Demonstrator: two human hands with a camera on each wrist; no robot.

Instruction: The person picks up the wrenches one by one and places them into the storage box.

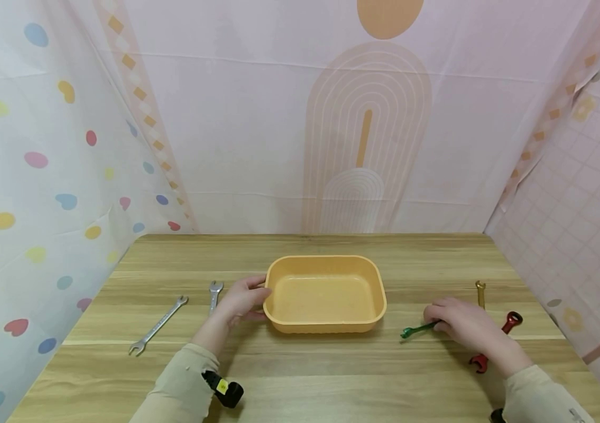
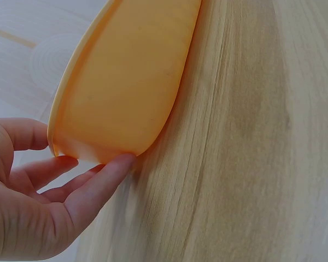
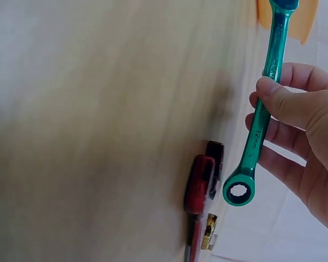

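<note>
A green wrench (image 1: 419,330) lies pinched in the right hand (image 1: 466,323) of a person seated at a wooden worktop (image 1: 310,376), its open-jawed end pointing toward an orange tray (image 1: 325,262) at the centre. In the right wrist view the thumb and curled fingers (image 3: 288,102) close round the shaft of the tool (image 3: 259,117), the ring end hanging free below the grip and the marking "12mm" readable on the shank. The wrench sits just right of the tray and apart from it.

The left hand (image 1: 240,298) holds the tray's left short end, thumb over the rim and fingers (image 2: 101,183) curled beneath the edge, as the left wrist view shows against the tray's outer wall (image 2: 126,82). The tray is a shallow rectangular tub with rounded corners; its floor is bare, with nothing lying in it.

Beside the right hand, a red wrench (image 1: 496,341) rests on the worktop, partly hidden by the wrist, and a gold wrench (image 1: 481,292) lies just behind the knuckles. Both appear blurred in the right wrist view, the red one (image 3: 199,188) lying over the gold one (image 3: 209,232). To the left of the tray two silver wrenches lie on the wood: a shorter one (image 1: 215,295) close to the left hand, and a longer one (image 1: 158,325) farther out, set at a slant. A pastel curtain (image 1: 289,117) encloses the worktop on three sides.
</note>
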